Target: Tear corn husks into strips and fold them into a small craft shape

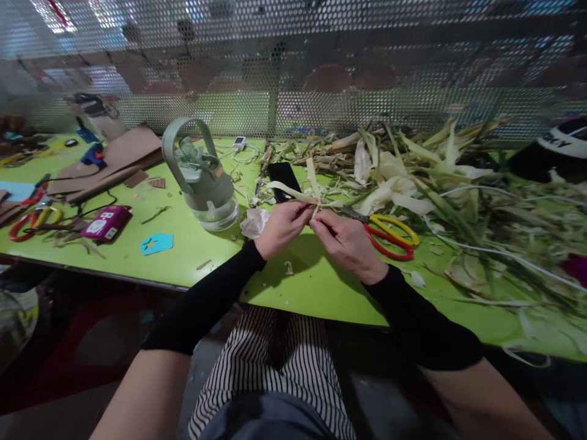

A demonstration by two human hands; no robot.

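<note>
Pale corn husk strips [313, 177] cross one another between my two hands, held a little above the green table. My left hand [284, 227] is closed in a pinch on them from the left. From the right, the fingers of my right hand [346, 241] pinch the same husk strips close to the crossing. Just beyond my hands lies a dark phone [283, 177]. Scissors [392, 235] with red and yellow handles rest to the right of my right hand, and a crumpled whitish piece [254, 223] sits beside my left hand.
Husks and leaves [394, 168] are heaped at the back right, with a white cable [499, 249] across them. A lidded bottle [206, 189] stands to the left. Further left are a purple box [106, 223], brown cardboard [123, 156] and more scissors [34, 220]. A perforated screen [238, 104] closes the back.
</note>
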